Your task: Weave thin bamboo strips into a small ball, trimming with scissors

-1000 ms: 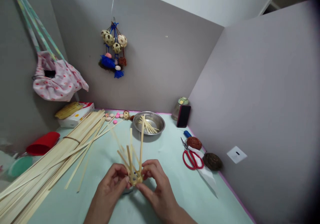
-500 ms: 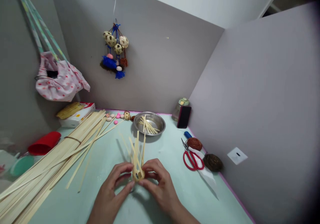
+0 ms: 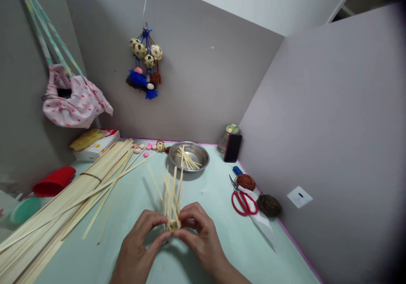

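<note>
A small woven ball of pale strips (image 3: 173, 224) is pinched between my two hands, with several loose strip ends standing up from it. My left hand (image 3: 141, 241) grips its left side with thumb and fingertips. From the right, my right hand (image 3: 201, 235) holds it the same way. Fingertips hide part of the weave. Beyond the upright ends sits a steel bowl (image 3: 204, 162) with short cut strips (image 3: 188, 159) in it.
A bundle of long flat strips (image 3: 60, 216) covers the table's left side. Red-handled scissors (image 3: 243, 203) lie on the right near brown yarn balls (image 3: 269, 205). A phone (image 3: 233, 148) leans on a jar (image 3: 223, 142) at the back. Woven balls (image 3: 149, 61) hang on the wall.
The woven ball has tilted slightly in my fingers, and its upright ends have shifted and spread a little. Both hands keep their hold.
</note>
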A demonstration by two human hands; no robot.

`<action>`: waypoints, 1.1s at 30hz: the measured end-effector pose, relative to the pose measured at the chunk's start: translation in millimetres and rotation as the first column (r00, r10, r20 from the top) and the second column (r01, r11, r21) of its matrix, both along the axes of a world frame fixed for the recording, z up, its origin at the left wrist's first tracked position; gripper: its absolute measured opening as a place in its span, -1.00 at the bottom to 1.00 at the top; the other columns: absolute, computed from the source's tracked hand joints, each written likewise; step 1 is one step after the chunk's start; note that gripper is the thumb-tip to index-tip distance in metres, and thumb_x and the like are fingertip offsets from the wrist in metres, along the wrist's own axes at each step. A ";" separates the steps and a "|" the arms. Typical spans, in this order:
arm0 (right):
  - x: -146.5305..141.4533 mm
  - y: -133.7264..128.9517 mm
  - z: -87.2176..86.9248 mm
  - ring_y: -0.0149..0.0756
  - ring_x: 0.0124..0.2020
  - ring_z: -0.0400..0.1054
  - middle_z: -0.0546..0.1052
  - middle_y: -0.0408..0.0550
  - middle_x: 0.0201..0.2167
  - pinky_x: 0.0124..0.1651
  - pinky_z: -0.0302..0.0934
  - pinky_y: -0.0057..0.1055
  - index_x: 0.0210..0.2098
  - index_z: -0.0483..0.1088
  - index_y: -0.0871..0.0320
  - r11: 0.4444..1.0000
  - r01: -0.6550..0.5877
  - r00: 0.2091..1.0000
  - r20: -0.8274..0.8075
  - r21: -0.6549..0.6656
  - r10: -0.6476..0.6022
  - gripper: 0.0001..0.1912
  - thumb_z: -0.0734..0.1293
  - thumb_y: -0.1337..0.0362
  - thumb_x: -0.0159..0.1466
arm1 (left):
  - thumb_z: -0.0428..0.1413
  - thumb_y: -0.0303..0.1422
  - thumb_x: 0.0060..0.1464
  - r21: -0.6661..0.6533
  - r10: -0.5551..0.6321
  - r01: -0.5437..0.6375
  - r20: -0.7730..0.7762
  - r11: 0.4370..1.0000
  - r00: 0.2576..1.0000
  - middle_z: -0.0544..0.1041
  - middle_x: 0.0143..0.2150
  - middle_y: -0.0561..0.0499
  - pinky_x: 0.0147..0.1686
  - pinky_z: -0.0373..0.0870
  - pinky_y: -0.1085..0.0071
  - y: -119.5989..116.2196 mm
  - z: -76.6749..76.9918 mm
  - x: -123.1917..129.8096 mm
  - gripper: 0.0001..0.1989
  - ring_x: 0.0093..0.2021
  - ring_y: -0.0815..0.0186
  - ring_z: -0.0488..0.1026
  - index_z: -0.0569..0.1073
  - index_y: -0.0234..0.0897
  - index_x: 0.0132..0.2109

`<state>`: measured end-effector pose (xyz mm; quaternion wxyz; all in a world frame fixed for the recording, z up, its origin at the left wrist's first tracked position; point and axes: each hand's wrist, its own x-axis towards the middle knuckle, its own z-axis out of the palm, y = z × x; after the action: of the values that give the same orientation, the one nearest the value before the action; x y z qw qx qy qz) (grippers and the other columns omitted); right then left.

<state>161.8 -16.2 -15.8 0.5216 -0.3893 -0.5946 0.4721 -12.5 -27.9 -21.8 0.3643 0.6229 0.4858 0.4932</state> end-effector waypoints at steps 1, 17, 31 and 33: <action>-0.1 -0.2 0.4 -0.27 -0.24 0.38 0.39 -0.09 -0.30 -0.20 0.37 -0.34 -0.33 0.52 0.13 1.000 -0.001 1.000 0.000 0.003 0.001 -0.79 0.53 0.19 0.09 | 0.21 -0.30 0.10 -0.004 -0.001 0.001 0.001 1.000 1.000 0.52 -0.26 -0.01 -0.14 0.42 0.35 0.0 0.2 0.1 -0.96 -0.17 0.12 0.51 0.53 -0.11 -0.26; 2.7 -4.8 7.8 -0.21 -0.06 0.35 0.40 0.03 -0.12 -0.04 0.35 -0.31 -0.06 0.43 0.09 0.980 -0.051 0.980 0.198 0.193 0.012 -0.74 0.37 0.36 0.24 | 0.31 -0.33 -0.06 -0.294 0.030 0.100 0.408 0.950 0.912 0.59 -0.12 -0.04 -0.01 0.48 0.25 3.0 -7.4 6.8 -0.70 -0.06 0.10 0.57 0.43 -0.16 -0.16; 4.6 -7.3 5.2 -0.23 -0.11 0.35 0.43 0.02 -0.10 -0.06 0.29 -0.33 -0.04 0.38 0.08 0.956 -0.072 0.945 0.326 0.284 -0.026 -0.73 0.32 0.41 0.27 | 0.22 -0.31 0.11 -0.404 0.014 0.367 0.689 0.838 0.725 0.63 -0.01 -0.03 0.11 0.35 0.26 6.6 9.7 0.0 -0.76 0.10 0.14 0.49 0.43 -0.17 -0.06; 4.5 -5.9 2.5 -0.26 -0.18 0.36 0.43 0.03 -0.11 -0.12 0.30 -0.35 -0.04 0.37 0.08 0.965 -0.059 0.944 0.329 0.257 -0.030 -0.75 0.29 0.40 0.28 | 0.25 -0.31 0.09 -0.430 0.064 0.377 0.723 0.820 0.687 0.62 0.01 -0.04 0.14 0.36 0.25 7.3 11.4 -0.7 -0.71 0.12 0.13 0.49 0.45 -0.18 -0.03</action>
<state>166.3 -22.1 -13.2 0.4583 -0.3854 -0.7338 0.3210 -13.3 -20.6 -10.4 0.7276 0.2932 0.3690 0.4985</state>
